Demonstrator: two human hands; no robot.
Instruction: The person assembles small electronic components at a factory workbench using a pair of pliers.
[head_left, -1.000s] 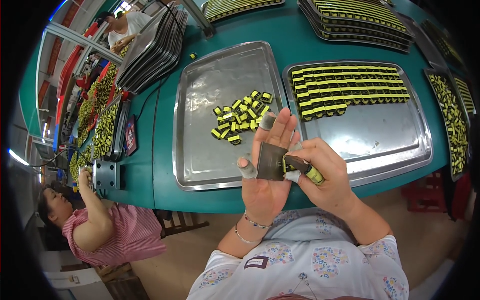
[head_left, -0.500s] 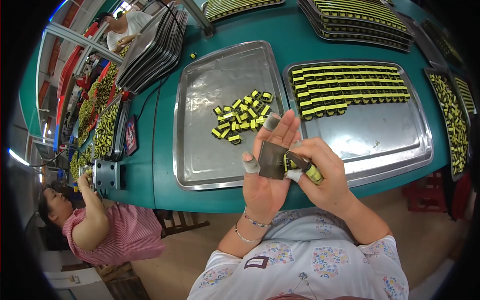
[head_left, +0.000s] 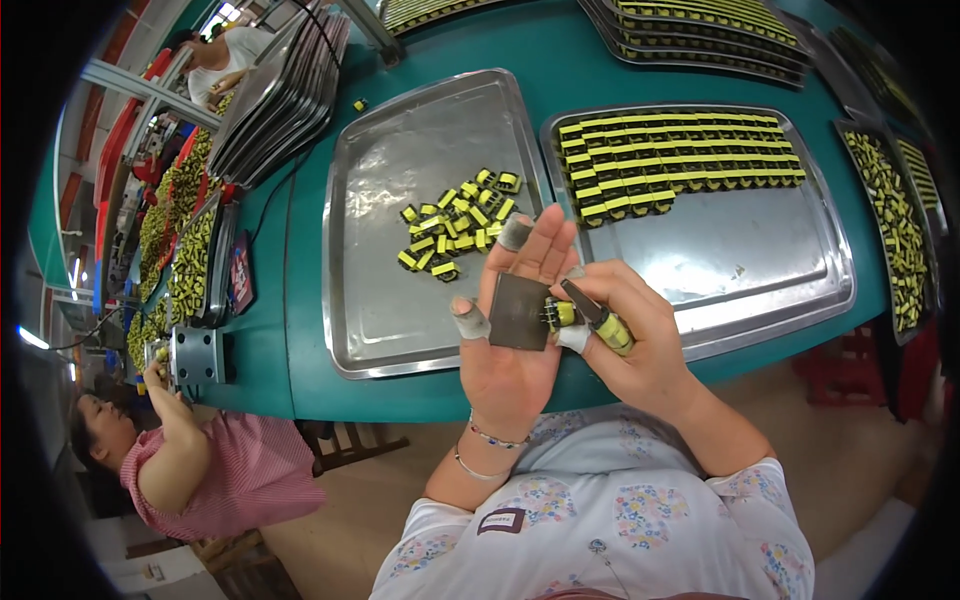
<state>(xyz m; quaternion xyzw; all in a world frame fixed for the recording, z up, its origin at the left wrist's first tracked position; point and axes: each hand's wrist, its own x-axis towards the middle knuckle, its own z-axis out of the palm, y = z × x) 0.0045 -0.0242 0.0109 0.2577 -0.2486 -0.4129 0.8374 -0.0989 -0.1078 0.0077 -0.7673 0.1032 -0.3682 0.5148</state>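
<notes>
My left hand [head_left: 512,385] is palm up with its fingers stretched out, thumb apart. A dark square plate [head_left: 518,312] lies across its palm and fingers. My right hand [head_left: 650,325] is closed, pinching a small yellow-and-black transformer [head_left: 565,312], its pins pointing at the plate's right edge. The same hand also grips a dark narrow tool [head_left: 585,303] with a yellow-wrapped handle; its exact kind is unclear. Pale wraps cover several fingertips. Beyond my left hand, loose transformers [head_left: 455,225] lie heaped in a metal tray [head_left: 390,320].
On the right, another metal tray [head_left: 730,265] carries transformers in rows [head_left: 690,150]. Stacked filled trays [head_left: 700,45] stand at the back. A pile of trays [head_left: 275,100] leans at far left. Two co-workers sit on the left, one in a pink checked top [head_left: 225,475].
The whole view has shifted slightly, so things sit further left. The transformer in my right fingers shows more plainly, pins toward the plate. My left palm still carries the plate.
</notes>
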